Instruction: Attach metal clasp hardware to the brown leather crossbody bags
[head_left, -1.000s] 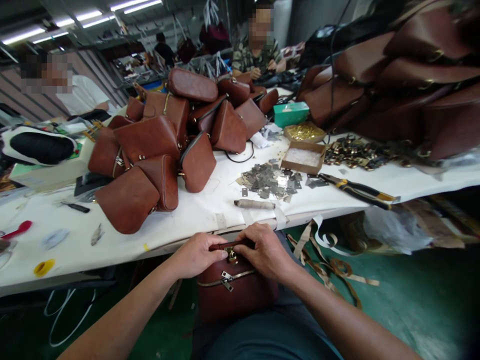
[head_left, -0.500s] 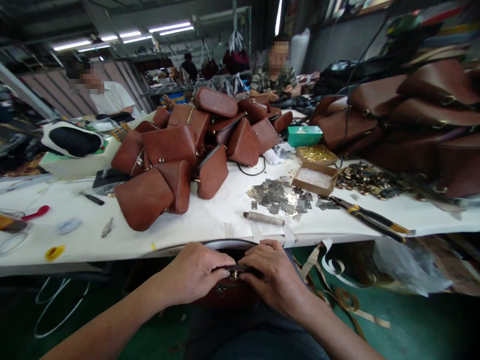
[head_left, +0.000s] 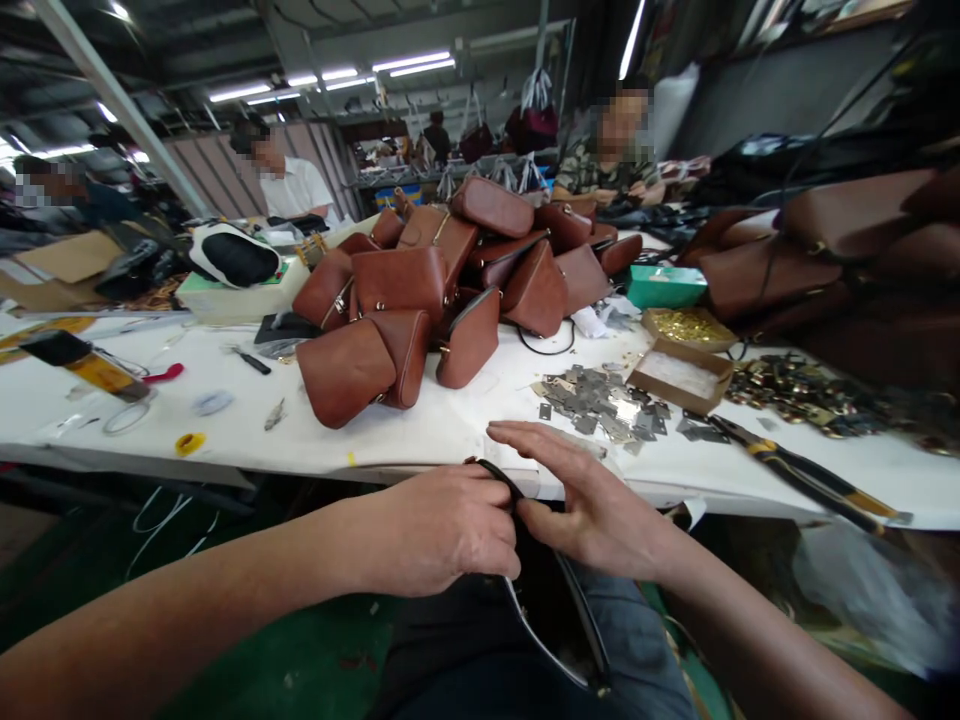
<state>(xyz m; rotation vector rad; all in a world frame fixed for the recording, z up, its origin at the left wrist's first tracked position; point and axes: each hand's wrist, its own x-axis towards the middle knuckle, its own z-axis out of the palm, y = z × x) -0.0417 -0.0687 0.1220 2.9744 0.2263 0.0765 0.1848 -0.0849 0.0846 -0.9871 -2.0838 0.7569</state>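
Observation:
A dark-lined leather bag point(head_left: 555, 600) lies over my lap at the table's front edge, its mouth gaping toward me and edged with a shiny strip. My left hand point(head_left: 442, 530) is closed round the bag's upper edge, the fingers curled and partly hidden. Against the far side of that edge rests my right hand point(head_left: 592, 495), thumb near the rim and fingers stretched out above the table, holding nothing. The bag's outer face is mostly hidden by my hands.
Brown leather bags point(head_left: 397, 285) are heaped on the white table point(head_left: 225, 430). Flat metal plates point(head_left: 600, 400), a cardboard box point(head_left: 679, 378), metal fittings point(head_left: 802, 395) and pliers point(head_left: 810, 475) lie to the right. A yellow tape roll point(head_left: 190, 443) is at left. Co-workers sit beyond.
The bag has turned so its open mouth faces me. My right hand has let go of the clasp area and straightened its fingers; my left has shifted its grip. The view has swung left.

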